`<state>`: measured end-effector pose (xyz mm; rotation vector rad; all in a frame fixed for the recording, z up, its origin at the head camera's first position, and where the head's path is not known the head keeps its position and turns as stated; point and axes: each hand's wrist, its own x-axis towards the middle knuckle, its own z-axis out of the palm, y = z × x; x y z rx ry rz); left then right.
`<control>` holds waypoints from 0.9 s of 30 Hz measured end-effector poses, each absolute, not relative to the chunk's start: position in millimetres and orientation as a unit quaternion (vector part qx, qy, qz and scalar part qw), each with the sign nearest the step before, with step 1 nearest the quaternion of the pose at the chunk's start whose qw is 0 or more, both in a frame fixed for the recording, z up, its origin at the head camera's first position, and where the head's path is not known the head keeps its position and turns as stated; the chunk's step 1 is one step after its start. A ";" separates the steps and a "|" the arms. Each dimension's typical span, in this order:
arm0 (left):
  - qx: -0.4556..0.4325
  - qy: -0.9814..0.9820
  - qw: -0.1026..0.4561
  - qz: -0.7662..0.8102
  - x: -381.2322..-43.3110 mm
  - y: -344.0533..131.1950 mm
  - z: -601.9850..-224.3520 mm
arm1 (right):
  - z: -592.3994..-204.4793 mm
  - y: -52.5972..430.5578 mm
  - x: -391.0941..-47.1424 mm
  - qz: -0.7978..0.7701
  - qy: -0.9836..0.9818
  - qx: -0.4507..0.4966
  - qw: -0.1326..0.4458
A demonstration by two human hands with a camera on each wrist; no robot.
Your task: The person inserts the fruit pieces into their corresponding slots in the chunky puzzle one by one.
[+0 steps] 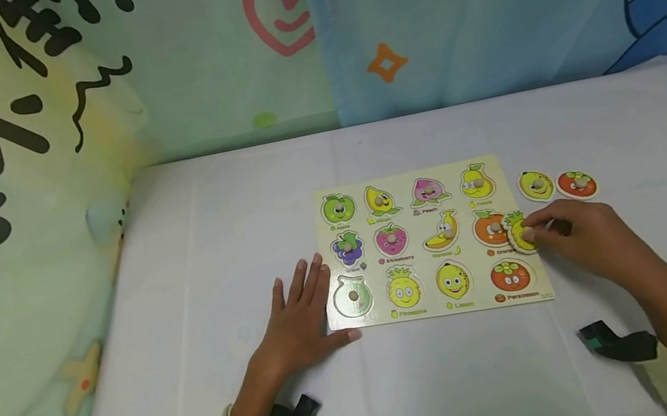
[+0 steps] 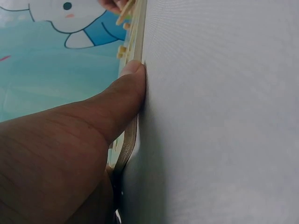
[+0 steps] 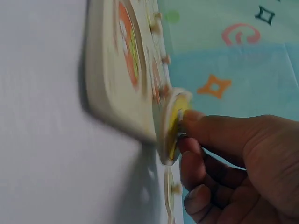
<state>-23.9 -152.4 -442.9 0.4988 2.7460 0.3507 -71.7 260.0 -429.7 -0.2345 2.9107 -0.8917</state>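
My right hand [image 1: 581, 237] pinches a yellow pineapple puzzle piece [image 1: 517, 228] between thumb and fingers. In the right wrist view the pineapple piece [image 3: 171, 135] stands tilted on edge, close to the board's side. Under it lies a pale wooden fruit puzzle board [image 1: 429, 294], overlapped at the orange piece [image 1: 489, 229]. With fingers straight, my left hand [image 1: 298, 323] lies along the board's left side. In the left wrist view its thumb [image 2: 119, 95] touches the board's front edge. Pineapple [image 1: 404, 292], lemon [image 1: 453, 281] and persimmon [image 1: 511, 277] pictures in the front row show no knobs.
Right of the board lie a loose lemon piece [image 1: 537, 186] and a loose persimmon piece [image 1: 577, 184], both with knobs. A white cloth [image 1: 231, 208] covers the table. Printed curtains [image 1: 461, 19] hang behind it and at the left. Black straps [image 1: 618, 342] circle both wrists.
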 end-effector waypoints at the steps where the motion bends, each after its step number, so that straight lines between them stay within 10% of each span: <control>1: 0.175 0.963 0.163 0.124 -23.8 -152.4 -443.4 | -429.6 255.6 -71.2 -0.296 0.951 -0.087 0.037; 27: 0.176 0.963 0.164 0.125 -23.9 -152.9 -443.0 | -429.3 166.2 -69.2 -0.377 0.904 -0.184 0.087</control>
